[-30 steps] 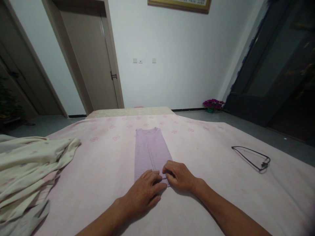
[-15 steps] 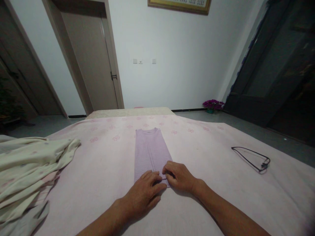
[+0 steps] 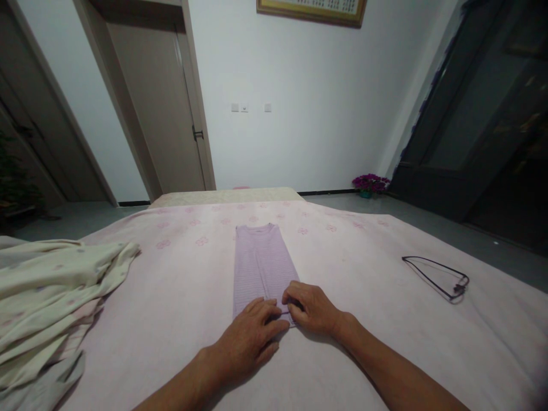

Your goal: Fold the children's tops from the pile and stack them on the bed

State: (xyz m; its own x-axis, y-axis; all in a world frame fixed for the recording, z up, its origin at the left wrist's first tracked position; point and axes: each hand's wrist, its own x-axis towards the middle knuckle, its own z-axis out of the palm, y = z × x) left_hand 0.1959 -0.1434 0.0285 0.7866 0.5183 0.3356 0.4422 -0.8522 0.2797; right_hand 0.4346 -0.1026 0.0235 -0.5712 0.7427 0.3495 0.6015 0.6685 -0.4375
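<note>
A lilac ribbed shirt (image 3: 261, 260), folded into a long narrow panel, lies flat on the bed with its neckline at the far end. Across its near end rests my left hand (image 3: 254, 337), fingers stretched out and slightly apart, touching the cloth. Beside it, my right hand (image 3: 312, 307) has its fingers curled and pinched at the shirt's near right edge. The near hem is partly hidden under both hands.
The pink flowered bed sheet (image 3: 363, 342) spreads under everything. Rumpled cream bedding (image 3: 51, 285) is heaped at the left. A black wire loop with a small clip (image 3: 436, 277) lies at the right. Beyond the bed are a door (image 3: 158, 108) and purple flowers (image 3: 370, 182).
</note>
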